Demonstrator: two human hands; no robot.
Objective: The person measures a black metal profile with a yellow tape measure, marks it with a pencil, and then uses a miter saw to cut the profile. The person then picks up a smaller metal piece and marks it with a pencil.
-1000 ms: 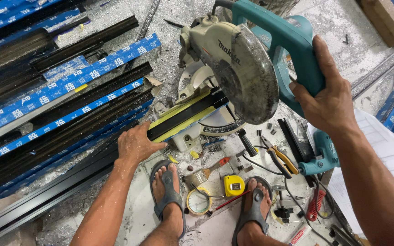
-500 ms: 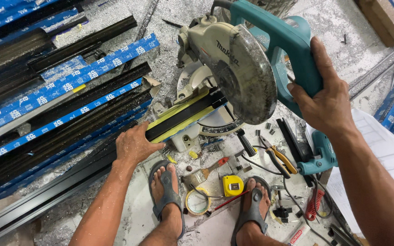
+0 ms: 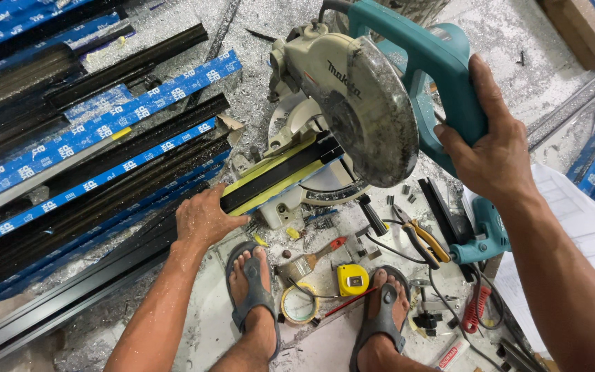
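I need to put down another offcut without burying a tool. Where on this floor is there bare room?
Bare floor shows left of the left foot, beside the black profile. White sheets at right are mostly open. Between the feet and the saw, tools crowd together: tape measure, pliers, tape roll.

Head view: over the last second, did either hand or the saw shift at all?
Nothing visibly changed. The right hand keeps gripping the teal handle of the miter saw, blade raised. The left hand still presses the end of the black and yellow profile on the saw's base.

Grey concrete floor (image 3: pixel 256 27) strewn with bright metal shavings (image 3: pixel 242 103)
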